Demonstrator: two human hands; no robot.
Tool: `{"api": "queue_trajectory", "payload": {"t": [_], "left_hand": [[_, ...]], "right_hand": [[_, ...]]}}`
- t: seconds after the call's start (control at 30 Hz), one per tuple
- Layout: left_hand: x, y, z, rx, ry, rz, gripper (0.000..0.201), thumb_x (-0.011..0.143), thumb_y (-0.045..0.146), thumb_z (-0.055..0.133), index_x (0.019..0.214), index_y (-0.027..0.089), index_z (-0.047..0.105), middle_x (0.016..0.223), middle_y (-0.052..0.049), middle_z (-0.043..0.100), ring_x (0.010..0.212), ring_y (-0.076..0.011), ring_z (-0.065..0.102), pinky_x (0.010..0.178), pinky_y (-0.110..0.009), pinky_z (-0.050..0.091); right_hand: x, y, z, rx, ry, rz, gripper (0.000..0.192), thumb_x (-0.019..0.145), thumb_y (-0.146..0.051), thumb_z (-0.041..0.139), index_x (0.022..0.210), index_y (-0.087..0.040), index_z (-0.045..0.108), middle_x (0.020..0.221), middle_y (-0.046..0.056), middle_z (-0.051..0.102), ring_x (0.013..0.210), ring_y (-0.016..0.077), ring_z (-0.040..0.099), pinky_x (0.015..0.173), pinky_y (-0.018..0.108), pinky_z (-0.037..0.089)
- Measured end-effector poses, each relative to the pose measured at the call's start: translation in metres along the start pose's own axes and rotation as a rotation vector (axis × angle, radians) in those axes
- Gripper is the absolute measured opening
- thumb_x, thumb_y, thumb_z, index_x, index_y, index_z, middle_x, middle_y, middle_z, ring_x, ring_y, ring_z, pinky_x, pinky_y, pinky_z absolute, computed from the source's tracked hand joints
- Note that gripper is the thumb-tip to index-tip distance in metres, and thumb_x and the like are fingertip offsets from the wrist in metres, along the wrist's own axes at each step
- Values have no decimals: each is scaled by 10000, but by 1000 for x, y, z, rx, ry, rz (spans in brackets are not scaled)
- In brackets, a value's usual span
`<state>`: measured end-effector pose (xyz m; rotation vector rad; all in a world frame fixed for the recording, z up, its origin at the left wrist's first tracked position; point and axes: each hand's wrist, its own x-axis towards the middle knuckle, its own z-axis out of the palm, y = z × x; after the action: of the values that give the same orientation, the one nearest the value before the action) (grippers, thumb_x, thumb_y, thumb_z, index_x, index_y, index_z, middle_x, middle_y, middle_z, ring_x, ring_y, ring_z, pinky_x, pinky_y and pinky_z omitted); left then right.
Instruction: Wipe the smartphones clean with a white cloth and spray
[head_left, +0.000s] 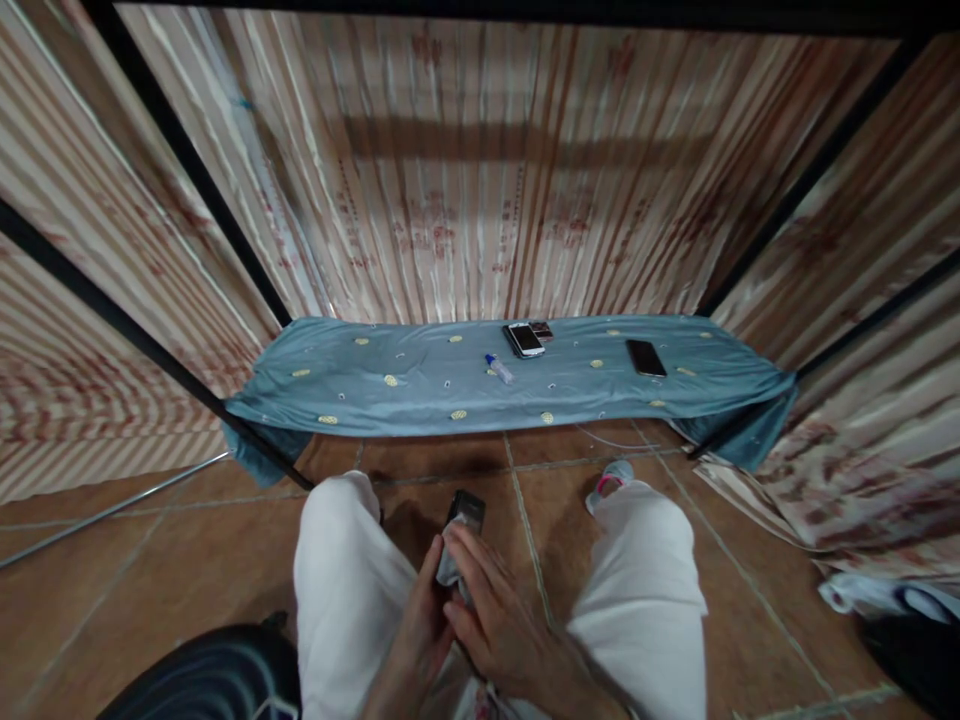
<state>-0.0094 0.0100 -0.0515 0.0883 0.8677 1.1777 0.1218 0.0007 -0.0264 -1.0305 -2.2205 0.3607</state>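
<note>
Between my knees, my left hand (420, 618) is closed around the lower part of a dark phone (468, 506), whose upper end sticks out past the fingers. My right hand (501, 612) lies over it, pressing a crumpled whitish-grey cloth (447, 570) onto its surface. The fingers cover most of the phone and part of the cloth. Ahead of the hands, on a low bench with a blue-green patterned cover (420, 395), lie a small clear bottle with a blue cap (501, 371), a white-framed phone (526, 341) and a black phone (646, 358).
A small dark card-like item (541, 329) lies beside the white-framed phone. Black frame posts (202, 200) rise around the bench before striped curtains (465, 220). A dark ridged round object (217, 680) stands at lower left, and a metal rod (120, 508) lies on the tiled floor.
</note>
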Motion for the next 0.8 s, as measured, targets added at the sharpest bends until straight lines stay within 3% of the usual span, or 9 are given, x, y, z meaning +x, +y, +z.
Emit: {"api": "queue_trajectory", "payload": {"t": [0.1,0.2,0.33,0.43,0.53,0.67,0.8], "left_hand": [[5,8,6,-25,90,-55,227,848,309,642,1006,179,741,1076,-83,743,1012,-191,681,987,-290,472],[10,11,13,-45,68,-41,239,870,294,612,1015,143,726,994,-88,747,990,-189,685,939,-278,500],[12,13,17,-36,1,-65,255,822,315,670,1016,158,723,941,-75,745,1017,-218,675,938,-319,511],[9,17,18,-35,-6,-65,230,817,292,668,1006,179,734,961,-80,753,1085,-233,653,980,-346,491],[10,22,12,-67,-21,-20,233,845,271,619,1029,198,741,1029,-74,755,1176,-226,613,1042,-331,443],[19,30,-6,-107,69,-7,278,865,210,549,1069,213,738,1024,-67,765,1181,-204,621,1079,-320,409],[24,40,-26,-69,4,-77,306,856,315,587,1115,223,720,1018,-70,766,1195,-227,615,1039,-307,455]], "right_hand": [[23,7,-15,37,62,44,711,925,-192,456,1547,-160,113,1526,153,390,1412,237,373,1100,423,435],[62,14,-46,73,230,120,742,962,-224,434,1553,-195,-14,1558,147,331,1435,226,330,1117,440,410],[105,4,-93,93,474,22,757,980,-254,438,1548,-178,-57,1553,157,326,1433,241,333,1146,489,356],[109,-14,-107,67,561,-130,724,973,-216,428,1551,-152,-4,1562,157,305,1425,262,346,1137,490,377],[93,-24,-90,-65,440,-224,656,963,-184,421,1539,-89,123,1523,172,381,1423,254,350,1107,423,434],[65,-11,-34,-222,214,-274,484,968,-179,405,1439,-69,395,1372,148,580,1371,227,436,1055,347,486],[47,7,20,-289,135,-333,542,951,-305,473,1436,-73,409,1403,135,558,1399,247,392,1051,366,485]]}}
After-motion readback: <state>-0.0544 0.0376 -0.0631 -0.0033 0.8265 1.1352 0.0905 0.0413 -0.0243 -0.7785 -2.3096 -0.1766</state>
